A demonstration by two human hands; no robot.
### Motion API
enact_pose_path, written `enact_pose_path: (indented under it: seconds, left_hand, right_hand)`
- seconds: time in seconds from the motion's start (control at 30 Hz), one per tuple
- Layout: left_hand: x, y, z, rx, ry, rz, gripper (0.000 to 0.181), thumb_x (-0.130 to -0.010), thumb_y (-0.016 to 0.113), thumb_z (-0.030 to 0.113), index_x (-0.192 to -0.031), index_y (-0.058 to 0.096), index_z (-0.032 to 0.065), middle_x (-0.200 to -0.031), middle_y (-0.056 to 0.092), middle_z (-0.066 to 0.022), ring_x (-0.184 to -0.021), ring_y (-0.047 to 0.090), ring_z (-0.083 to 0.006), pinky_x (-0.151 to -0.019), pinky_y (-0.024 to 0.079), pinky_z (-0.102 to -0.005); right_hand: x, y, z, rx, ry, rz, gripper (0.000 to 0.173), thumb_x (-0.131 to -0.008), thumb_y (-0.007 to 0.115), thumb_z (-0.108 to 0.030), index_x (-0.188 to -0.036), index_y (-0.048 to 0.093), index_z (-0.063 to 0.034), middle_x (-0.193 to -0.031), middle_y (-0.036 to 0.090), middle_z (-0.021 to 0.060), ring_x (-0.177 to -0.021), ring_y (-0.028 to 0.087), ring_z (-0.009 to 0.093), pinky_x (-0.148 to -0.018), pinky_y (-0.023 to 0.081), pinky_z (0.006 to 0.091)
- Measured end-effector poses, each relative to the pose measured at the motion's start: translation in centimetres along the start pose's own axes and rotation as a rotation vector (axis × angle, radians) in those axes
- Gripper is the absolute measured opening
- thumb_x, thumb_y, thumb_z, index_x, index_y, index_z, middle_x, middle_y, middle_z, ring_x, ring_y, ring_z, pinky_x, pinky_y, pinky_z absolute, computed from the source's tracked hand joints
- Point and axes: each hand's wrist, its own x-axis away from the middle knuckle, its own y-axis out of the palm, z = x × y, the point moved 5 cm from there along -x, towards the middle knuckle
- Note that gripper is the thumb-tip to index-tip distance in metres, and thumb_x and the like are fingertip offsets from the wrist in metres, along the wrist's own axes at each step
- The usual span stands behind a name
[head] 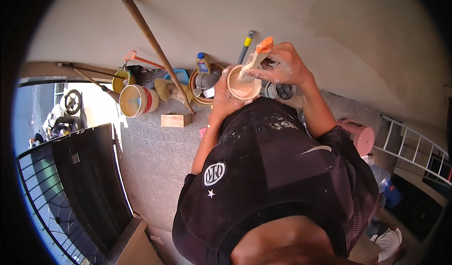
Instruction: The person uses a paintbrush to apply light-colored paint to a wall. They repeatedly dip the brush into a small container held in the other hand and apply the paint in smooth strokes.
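Observation:
My left hand (226, 97) is wrapped around a small round tub (243, 92) of pale, cream-coloured paint, held in front of my waist. A paintbrush (255, 63) with an orange-tipped handle is in my right hand (280, 65). Its bristles point down inside the tub, by the inner wall near the top. How deep they sit in the paint cannot be told. Pale smears mark the fingers of both hands.
Along the wall (212, 17) stand a wooden pole (152, 42), a white bucket (137, 101), a yellow bucket (122, 81), a round basin (194, 88) and an oil bottle (203, 64). A wooden box (176, 120) lies on the floor. A ladder (411, 145) and pink container (363, 137) are at the right.

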Motion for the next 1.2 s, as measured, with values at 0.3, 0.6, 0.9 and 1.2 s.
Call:
enact_pose_path:
  seconds: [0.3,0.6,0.9,1.2]
  left_hand:
    - [0.6,-0.5,-0.9,0.069,-0.019,0.053,0.091,-0.058,0.097,0.030,-0.131,0.052,0.0005,-0.118,0.065,-0.0169,-0.106,0.068,-0.0335,-0.092,0.054,-0.0407]
    - [1.2,-0.6,-0.9,0.021,0.019,0.106,0.089,-0.058,0.098,0.028,-0.130,0.053,0.0015,-0.118,0.066,-0.0166,-0.105,0.069,-0.0310,-0.092,0.054,-0.0394]
    - [0.9,-0.7,0.2,0.061,0.086,0.149,0.085,-0.060,0.097,0.028,-0.129,0.054,0.0036,-0.117,0.068,-0.0136,-0.105,0.069,-0.0286,-0.092,0.055,-0.0391]
    - [1.6,-1.3,-1.1,0.111,0.015,0.219,0.083,-0.061,0.096,0.024,-0.128,0.052,0.0016,-0.114,0.069,-0.0156,-0.103,0.070,-0.0273,-0.090,0.056,-0.0382]
  right_hand:
    - [0.3,5.0,1.7,0.038,-0.023,-0.117,0.033,-0.078,0.086,-0.016,-0.103,0.071,-0.0020,-0.071,0.066,0.0105,-0.054,0.061,0.022,-0.053,0.048,0.0328]
    - [2.1,5.7,2.3,-0.010,0.075,-0.037,0.032,-0.078,0.086,-0.012,-0.102,0.070,0.0008,-0.080,0.070,0.0101,-0.068,0.069,0.022,-0.064,0.054,0.0299]
    - [3.6,2.9,2.4,-0.485,0.239,0.308,0.017,-0.083,0.080,-0.004,-0.086,0.064,-0.0017,-0.093,0.073,0.0128,-0.085,0.071,0.020,-0.078,0.058,0.0333]
    - [4.0,2.1,-2.6,0.181,-0.323,-0.158,0.026,-0.077,0.073,-0.014,-0.102,0.075,-0.0059,-0.106,0.074,0.0062,-0.097,0.069,0.027,-0.079,0.059,0.0375]
